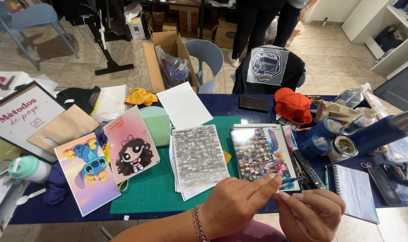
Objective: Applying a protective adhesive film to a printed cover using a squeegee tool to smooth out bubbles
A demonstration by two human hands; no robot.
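presently both hands sit at the near edge of the green cutting mat [159, 188], pinching one small glossy sheet between them. left hand [233, 204], with a beaded bracelet [198, 222] at the wrist, has thumb and forefinger closed narrow on the sheet's near corner; right hand [310, 214] meets it from the other side, fingertips closed on the same thin edge. the small sheet [290, 181] juts up toward the mat's right side, held edge-on, likely so the two fingertips can work at its corner; whether a layer is parting there is too small to tell.

on the mat, flat and face up: a grey printed sheet on a punched paper stack [199, 157], and right of it a collage-print cover [259, 153], probably kept flat for alignment. left of the mat, overlapping its edge, lie a cartoon girl print [131, 145] and a blue creature print [87, 172].

right of the mat the table [222, 105] is crowded: remote control [309, 169], blue tape rolls [322, 136], orange cap [294, 106], a spiral notebook [356, 192]. open room: a bare strip of mat in front of the left hand; the table's near edge lies just under the wrists.
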